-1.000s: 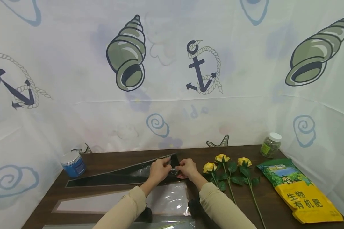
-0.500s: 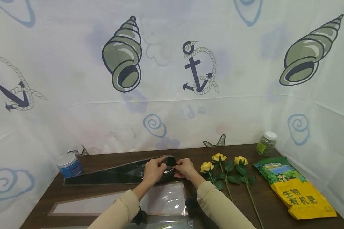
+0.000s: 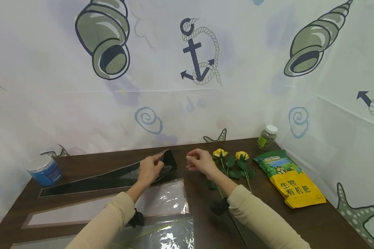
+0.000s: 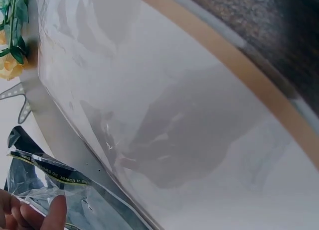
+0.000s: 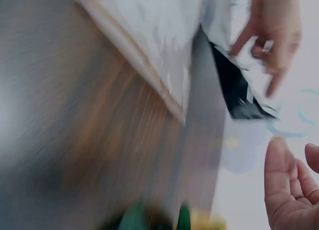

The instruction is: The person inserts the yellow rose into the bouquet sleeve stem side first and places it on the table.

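Observation:
A long, tapered flower sleeve [image 3: 81, 183], black with a clear film front, lies along the back of the dark table. My left hand [image 3: 149, 169] holds its wide right end, where the mouth stands partly raised. In the left wrist view, thumb and fingers pinch the clear film of the sleeve [image 4: 50, 172], which bears printed lettering. My right hand [image 3: 202, 160] hovers to the right of the mouth, apart from it, its fingers loosely bent around nothing. Close by that hand lie yellow roses [image 3: 242, 155] with green leaves and long stems, one largely hidden behind it.
In front of the black sleeve lie a white sleeve [image 3: 169, 197] and a clear one [image 3: 171, 235]. A blue tub [image 3: 45, 171] stands at back left. On the right are a lidded jar [image 3: 267, 137] and a yellow-green fertilizer bag [image 3: 294, 186]. Patterned cloth surrounds the table.
My right hand has let go of the sleeve's mouth and moved right, toward the roses. The left hand stays on the sleeve. The head view has turned right and down.

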### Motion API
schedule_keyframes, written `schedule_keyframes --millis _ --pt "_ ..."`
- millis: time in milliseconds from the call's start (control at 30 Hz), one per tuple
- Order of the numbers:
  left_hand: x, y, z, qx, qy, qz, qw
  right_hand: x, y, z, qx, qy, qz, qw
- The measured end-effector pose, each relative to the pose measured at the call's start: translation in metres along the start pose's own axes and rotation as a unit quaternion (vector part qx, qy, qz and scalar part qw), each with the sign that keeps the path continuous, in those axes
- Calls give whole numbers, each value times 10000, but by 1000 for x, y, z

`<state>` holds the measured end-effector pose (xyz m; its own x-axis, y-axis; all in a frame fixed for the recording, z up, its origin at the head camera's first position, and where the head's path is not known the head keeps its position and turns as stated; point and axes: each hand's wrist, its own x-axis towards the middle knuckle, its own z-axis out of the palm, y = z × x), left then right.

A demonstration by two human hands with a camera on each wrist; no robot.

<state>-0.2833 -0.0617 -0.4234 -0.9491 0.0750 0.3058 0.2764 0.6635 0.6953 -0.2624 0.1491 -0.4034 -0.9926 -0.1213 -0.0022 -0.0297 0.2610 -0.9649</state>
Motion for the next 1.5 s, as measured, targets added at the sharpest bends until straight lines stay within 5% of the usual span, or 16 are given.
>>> schedule_keyframes --millis 133,300,500,700,833,933,1033,1133,1267,1367,1500 --pt "7 -1 -9 39 -147 -66 9999 -33 9 -39 -194 31 32 9998" --pt "9 -2 -7 41 -304 -100 9995 -67 40 -68 -1166 -63 24 9932" --pt "8 0 1 -30 -347 -114 9993 -81 56 -70 -2309 -358 -245 9720" --pt "6 2 3 -64 -290 -84 9995 -82 58 -65 -2561 -331 42 9661" --pt "7 3 2 -31 -187 -31 9998 -75 50 -65 -1958 -335 222 9798" --pt "7 3 -1 5 -146 -100 9998 -62 38 -59 -959 -244 377 9944" --pt "7 1 -3 24 -154 -152 9998 -43 24 -49 199 237 438 9986" --pt "6 -1 -2 5 -135 -83 9999 -22 11 -38 1179 1069 270 9869" --pt "3 -2 -3 -140 48 221 9996 4 -2 -25 2069 2061 -196 9562" --pt "0 -1 -4 -240 106 361 9990 18 -8 -18 2477 2504 -432 9349" --pt "3 0 -6 -107 -1 197 9997 27 -14 -14 2761 2826 -617 9166"
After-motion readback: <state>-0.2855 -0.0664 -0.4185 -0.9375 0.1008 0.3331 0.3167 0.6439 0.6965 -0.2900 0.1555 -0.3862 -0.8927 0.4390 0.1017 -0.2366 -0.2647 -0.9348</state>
